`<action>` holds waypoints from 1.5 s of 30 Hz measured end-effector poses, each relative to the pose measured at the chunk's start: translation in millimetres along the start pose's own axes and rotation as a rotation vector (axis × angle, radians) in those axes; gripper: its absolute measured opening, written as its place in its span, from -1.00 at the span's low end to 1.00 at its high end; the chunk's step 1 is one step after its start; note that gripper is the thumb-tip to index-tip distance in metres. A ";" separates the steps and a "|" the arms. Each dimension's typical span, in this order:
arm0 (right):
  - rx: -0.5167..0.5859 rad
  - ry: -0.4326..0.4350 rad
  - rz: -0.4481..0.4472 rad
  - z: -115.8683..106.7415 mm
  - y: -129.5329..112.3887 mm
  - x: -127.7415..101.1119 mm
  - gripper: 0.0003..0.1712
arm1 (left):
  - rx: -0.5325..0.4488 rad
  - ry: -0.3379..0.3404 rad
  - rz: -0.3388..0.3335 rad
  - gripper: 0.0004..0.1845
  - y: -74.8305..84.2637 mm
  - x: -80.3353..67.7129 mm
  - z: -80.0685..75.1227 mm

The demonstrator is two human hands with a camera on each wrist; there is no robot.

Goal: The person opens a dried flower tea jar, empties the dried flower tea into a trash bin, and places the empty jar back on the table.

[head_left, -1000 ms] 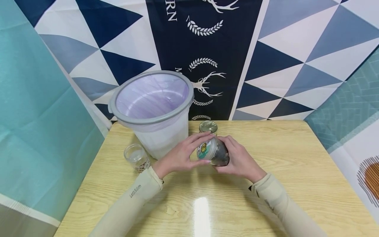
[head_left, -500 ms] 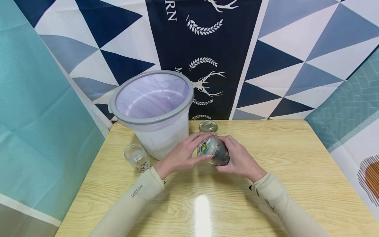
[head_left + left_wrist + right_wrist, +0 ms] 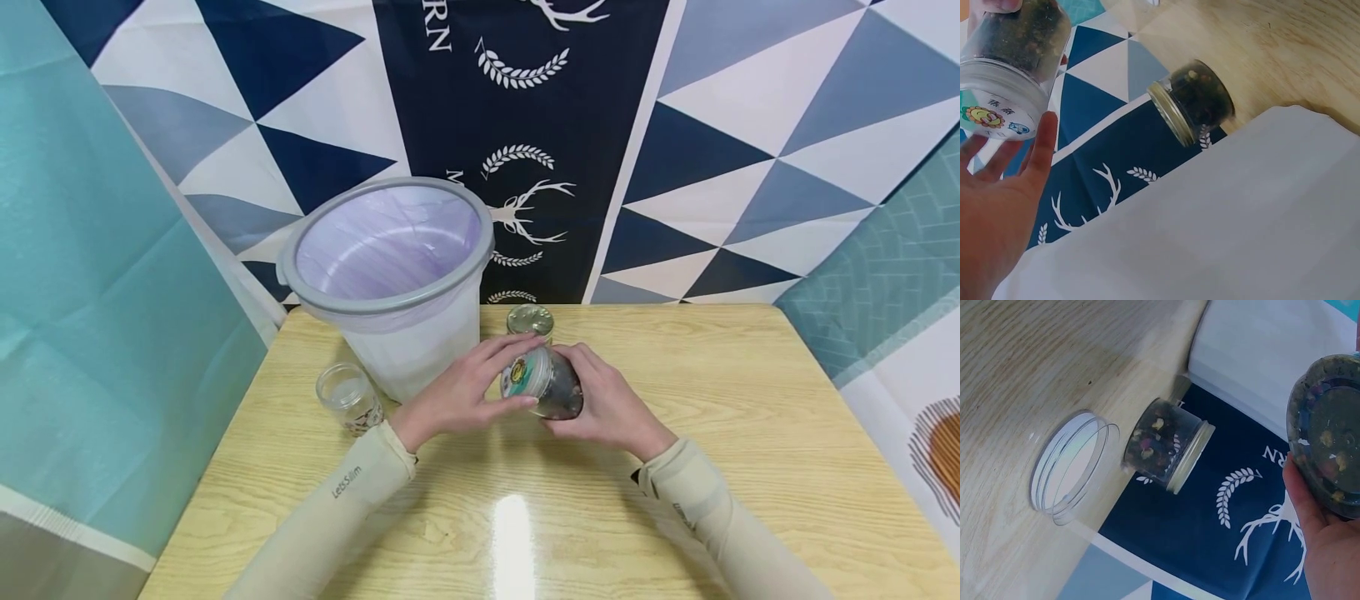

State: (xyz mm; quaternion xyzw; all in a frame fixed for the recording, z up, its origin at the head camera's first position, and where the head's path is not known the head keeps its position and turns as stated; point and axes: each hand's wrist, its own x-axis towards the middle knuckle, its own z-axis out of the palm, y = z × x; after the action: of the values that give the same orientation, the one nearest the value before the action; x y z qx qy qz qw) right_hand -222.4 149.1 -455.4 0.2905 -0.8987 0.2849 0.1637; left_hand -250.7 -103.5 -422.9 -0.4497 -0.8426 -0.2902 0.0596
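A tilted clear jar [image 3: 546, 389] of dark dried bits: the right hand [image 3: 609, 406] grips its body, the left hand [image 3: 457, 392] grips its labelled lid [image 3: 520, 377]. Just behind stands a gold-lidded jar [image 3: 529, 321]; left, the lined bin [image 3: 390, 279].

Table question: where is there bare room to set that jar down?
The right half of the table is bare, as is the near strip by the sleeves. Crowded: back left, where the bin, open glass jar and gold-lidded jar stand near both hands.

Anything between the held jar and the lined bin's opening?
Nothing visible. The jar is held by the left hand on its lid end and the right hand on its base, beside the bin; the bin's rim stands higher than the jar.
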 end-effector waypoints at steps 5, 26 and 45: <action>0.001 -0.007 -0.002 -1.2 -1.3 0.1 0.09 | -0.002 0.019 -0.059 -0.15 2.3 1.1 1.0; -0.018 -0.011 -0.019 -0.9 0.0 -3.0 0.07 | 0.040 0.023 0.002 -0.21 2.7 0.4 4.6; -0.021 -0.020 -0.021 -1.3 0.1 -1.6 0.09 | 0.017 0.024 -0.019 -0.27 3.7 0.7 3.2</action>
State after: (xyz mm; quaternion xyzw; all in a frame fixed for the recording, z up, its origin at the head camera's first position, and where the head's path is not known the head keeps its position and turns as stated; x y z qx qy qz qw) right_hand -221.0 150.7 -455.1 0.3010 -0.9002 0.2707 0.1606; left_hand -247.7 -99.6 -423.7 -0.4374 -0.8487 -0.2889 0.0709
